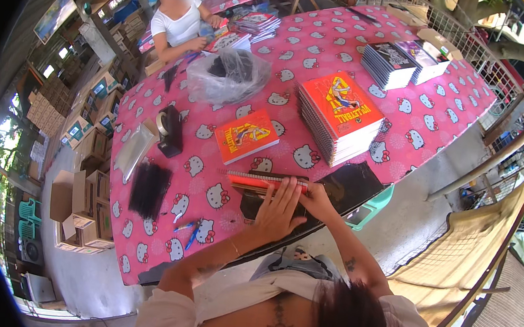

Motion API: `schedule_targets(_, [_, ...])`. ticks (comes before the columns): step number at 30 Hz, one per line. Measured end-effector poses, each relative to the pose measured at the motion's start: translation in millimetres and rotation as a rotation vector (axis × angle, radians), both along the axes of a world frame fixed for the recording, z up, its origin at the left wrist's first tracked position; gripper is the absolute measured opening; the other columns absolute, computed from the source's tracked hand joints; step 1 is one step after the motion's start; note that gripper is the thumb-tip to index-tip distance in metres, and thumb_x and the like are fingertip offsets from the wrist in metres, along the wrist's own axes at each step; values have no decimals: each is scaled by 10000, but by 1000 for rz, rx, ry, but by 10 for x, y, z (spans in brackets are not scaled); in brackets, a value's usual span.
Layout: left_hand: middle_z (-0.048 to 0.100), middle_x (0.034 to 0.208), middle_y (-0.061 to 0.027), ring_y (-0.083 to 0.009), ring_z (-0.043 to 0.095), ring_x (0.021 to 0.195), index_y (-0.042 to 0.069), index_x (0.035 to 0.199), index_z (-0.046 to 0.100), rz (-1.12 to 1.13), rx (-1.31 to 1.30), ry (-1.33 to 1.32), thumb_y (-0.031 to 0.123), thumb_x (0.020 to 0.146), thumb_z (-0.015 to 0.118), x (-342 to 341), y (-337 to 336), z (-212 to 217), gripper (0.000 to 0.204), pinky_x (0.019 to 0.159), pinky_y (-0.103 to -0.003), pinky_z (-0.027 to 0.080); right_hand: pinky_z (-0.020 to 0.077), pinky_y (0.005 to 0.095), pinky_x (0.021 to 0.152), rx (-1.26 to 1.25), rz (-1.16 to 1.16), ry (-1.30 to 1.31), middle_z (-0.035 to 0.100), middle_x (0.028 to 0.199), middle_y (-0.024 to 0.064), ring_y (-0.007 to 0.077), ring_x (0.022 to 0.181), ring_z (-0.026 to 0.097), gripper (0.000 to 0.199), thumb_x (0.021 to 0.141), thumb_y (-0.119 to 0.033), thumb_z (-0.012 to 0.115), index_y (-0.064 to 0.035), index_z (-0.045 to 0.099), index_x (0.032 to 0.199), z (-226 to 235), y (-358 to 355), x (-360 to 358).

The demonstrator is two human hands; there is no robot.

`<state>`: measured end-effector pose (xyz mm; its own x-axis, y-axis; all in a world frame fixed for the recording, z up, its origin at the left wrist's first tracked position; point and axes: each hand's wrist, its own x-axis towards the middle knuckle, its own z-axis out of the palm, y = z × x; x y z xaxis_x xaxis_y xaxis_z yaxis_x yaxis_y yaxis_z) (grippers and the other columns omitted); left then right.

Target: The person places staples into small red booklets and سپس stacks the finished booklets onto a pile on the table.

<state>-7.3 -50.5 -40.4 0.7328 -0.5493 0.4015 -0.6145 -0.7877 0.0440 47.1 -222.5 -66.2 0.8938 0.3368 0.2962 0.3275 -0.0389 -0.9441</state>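
Notebooks (266,183), a thin orange stack low in the frame's centre, lie pinned under our left hand (278,212), fingers spread flat, while our right hand (317,197), fingers curled together, squares their end, with the tall orange pile (339,114) upper right.

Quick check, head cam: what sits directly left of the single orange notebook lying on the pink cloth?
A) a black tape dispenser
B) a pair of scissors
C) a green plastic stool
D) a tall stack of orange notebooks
A: the black tape dispenser stands just left of the single orange notebook on the pink tablecloth; the tall stack is to its right.
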Motion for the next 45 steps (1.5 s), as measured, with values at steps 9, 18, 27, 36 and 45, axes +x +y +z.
schedule_targets(9, [488,1501,-202,-354,413,1441,-15,1432,480,48,-175,75,449,997,555,174,-55,341,640,1206,-609,171,542,275,742,-129,43,148,719,841,70,56,801,607,236,939,-69,680,31,690,1153,136,-134,-61])
schedule_targets(18, [711,970,-39,-222,680,1000,103,1037,688,-52,-310,96,253,984,636,386,70,405,167,1226,-595,172,588,316,821,-234,166,40,766,934,137,173,863,743,184,914,-49,700,24,746,1077,689,-569,163])
schedule_targets(27, [702,884,-47,-271,673,900,94,988,674,0,-261,208,292,982,641,388,68,480,200,1133,-598,324,526,374,655,-217,163,-449,669,833,120,318,742,664,122,780,-7,722,1,627,858,703,-456,214])
schedule_targets(36, [708,975,-147,-332,686,937,50,1083,658,-37,-142,396,46,867,653,534,365,1095,215,901,-484,527,528,416,840,-157,-300,-291,696,977,144,340,923,681,187,803,-44,744,-28,675,976,895,-327,-43])
schedule_targets(45, [710,1238,-125,-285,640,1237,50,1165,715,-460,-367,-241,-34,876,639,1966,-553,1427,310,1117,-454,458,504,379,964,-232,-480,-75,651,1295,182,278,1155,641,569,894,-90,754,-16,553,1422,806,-1938,1339])
